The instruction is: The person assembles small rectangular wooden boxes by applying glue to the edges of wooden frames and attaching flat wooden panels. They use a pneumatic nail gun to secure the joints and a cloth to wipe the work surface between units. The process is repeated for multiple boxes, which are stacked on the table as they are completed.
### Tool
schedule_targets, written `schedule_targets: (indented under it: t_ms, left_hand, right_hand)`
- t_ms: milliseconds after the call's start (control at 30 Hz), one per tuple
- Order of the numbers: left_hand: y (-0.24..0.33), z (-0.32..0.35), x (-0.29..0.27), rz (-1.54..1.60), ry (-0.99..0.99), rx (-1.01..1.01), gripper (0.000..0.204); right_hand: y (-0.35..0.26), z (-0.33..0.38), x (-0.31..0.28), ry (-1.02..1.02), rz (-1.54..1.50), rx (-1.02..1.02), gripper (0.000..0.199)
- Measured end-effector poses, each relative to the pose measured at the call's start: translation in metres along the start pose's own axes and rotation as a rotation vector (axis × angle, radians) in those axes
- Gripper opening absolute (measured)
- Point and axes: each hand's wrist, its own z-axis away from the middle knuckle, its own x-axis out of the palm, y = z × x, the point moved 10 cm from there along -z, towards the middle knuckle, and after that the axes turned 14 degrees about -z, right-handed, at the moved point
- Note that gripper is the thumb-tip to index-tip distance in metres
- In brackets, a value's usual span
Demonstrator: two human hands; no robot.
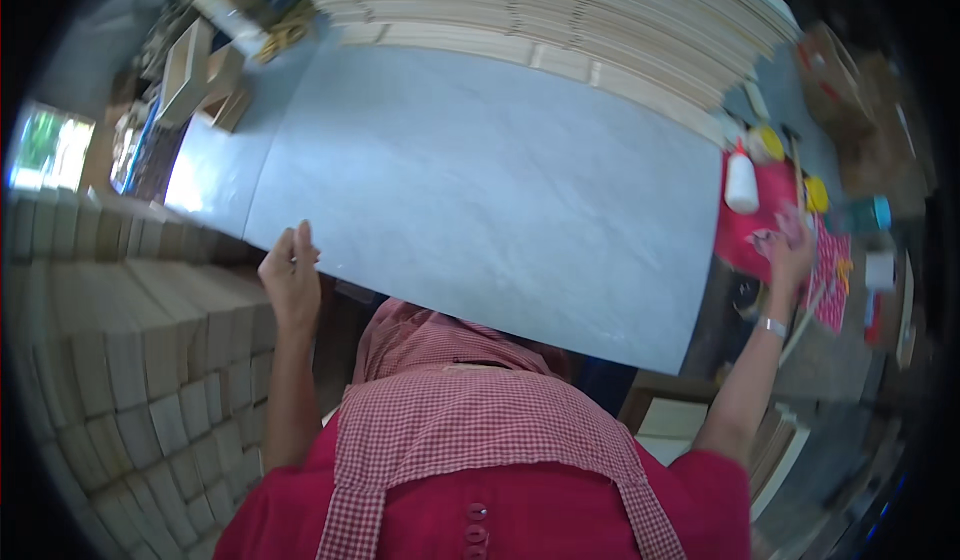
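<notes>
A large pale grey sheet (pixel 480 190) lies flat on the work surface in front of me. My left hand (pixel 291 275) grips its near left edge, fingers curled over the rim. My right hand (pixel 787 250) hovers with fingers spread beyond the sheet's right edge, over a red patterned cloth (pixel 745 240). It holds nothing that I can make out. My red top and checked apron (pixel 480 430) fill the lower middle of the view.
A tall stack of light wooden boards (pixel 560 10) lies behind the sheet. A white squeeze bottle (pixel 741 180) and yellow lids (pixel 768 143) sit on the red cloth. Stacked wooden blocks (pixel 130 360) rise at my left. Small wooden frames (pixel 195 75) sit far left.
</notes>
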Motion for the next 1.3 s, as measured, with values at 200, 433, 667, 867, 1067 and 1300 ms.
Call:
schedule_targets:
  t_ms: [200,433,667,867,1067,1300]
  left_hand:
    - [-0.028,0.015,0.040,-0.060,-0.111,0.055,0.037]
    - [-0.023,-0.009,0.029,0.017,0.035,0.074,0.024]
    - [-0.103,-0.039,0.016,-0.134,0.396,-0.028,0.014]
    - [-0.107,-0.040,0.030,-0.071,0.447,-0.062,0.029]
    - [-0.101,-0.035,0.035,-0.014,0.351,0.219,0.040]
    - [-0.127,-0.023,0.061,-0.187,0.248,0.208,0.042]
  right_hand:
    - [-0.196,0.117,0.214,-0.218,-0.062,-0.462,0.046]
    - [-0.338,0.350,0.490,-1.040,-0.196,-0.871,0.038]
    - [-0.347,0.344,0.562,-0.993,-0.139,-0.954,0.044]
    - [-0.381,0.252,0.683,-0.700,0.080,-0.952,0.044]
    - [-0.383,0.425,0.660,-1.308,-0.132,-0.872,0.035]
    - [-0.288,0.346,0.396,-0.715,0.127,-0.656,0.029]
